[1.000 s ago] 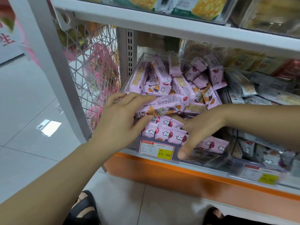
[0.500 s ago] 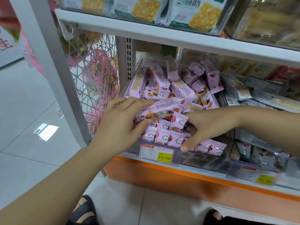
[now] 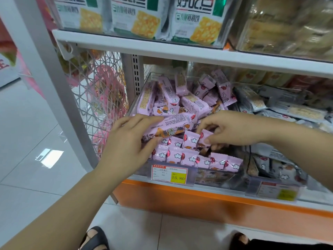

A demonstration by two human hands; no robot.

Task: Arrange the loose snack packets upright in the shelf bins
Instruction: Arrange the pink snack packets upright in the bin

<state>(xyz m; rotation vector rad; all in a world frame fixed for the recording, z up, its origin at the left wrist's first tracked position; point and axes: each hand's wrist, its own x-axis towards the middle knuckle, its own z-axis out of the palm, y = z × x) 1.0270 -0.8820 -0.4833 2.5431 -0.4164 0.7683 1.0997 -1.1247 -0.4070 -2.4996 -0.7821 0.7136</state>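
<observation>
Clear plastic bin [image 3: 219, 177]: glossy pink crimped packets. I see left hand [image 3: 129, 141] pinching a long packet [image 3: 173, 126] lying crosswise; right hand [image 3: 232, 129] pinching 1 upright packet [image 3: 204, 137] (lower half hidden).

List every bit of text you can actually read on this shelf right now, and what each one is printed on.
"15.80": yellow patch of the price tag on the pink packets' bin front.
"好吃点": large brand lettering, tops cut off, on the cracker bags on the upper shelf.
Cracker bags' smaller line: too blurred to read.
Price tag's other lines: too small.
Second price tag to the right: blurred.
Print on the pink packets: unreadable.
</observation>
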